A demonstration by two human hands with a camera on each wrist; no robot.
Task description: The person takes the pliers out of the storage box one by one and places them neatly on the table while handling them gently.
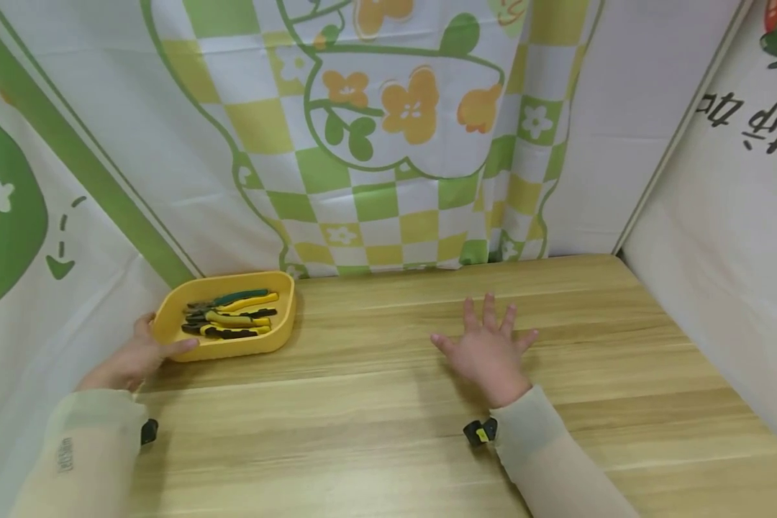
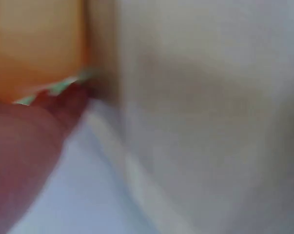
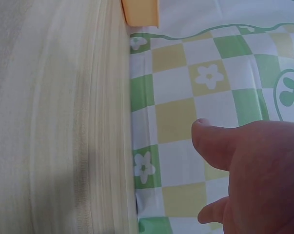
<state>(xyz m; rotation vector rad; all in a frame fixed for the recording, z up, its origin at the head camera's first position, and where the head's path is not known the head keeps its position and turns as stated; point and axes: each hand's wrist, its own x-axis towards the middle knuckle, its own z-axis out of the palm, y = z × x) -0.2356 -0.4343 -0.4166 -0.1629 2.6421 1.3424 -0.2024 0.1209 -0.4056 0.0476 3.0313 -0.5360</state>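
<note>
A yellow plastic tray stands at the back left of the wooden table. Several pliers lie in it side by side, among them a pair with dark green handles and one with yellow-and-black handles. My left hand grips the tray's left end, thumb along the front wall and fingers round the far side. In the blurred left wrist view, the left hand is right at the tray wall. Over the table at right, my right hand holds nothing, its fingers spread wide.
A white curtain with green and yellow checks hangs along the table's back edge. White printed cloth walls close off both sides. The bare wooden tabletop stretches in front of the tray and under the right hand.
</note>
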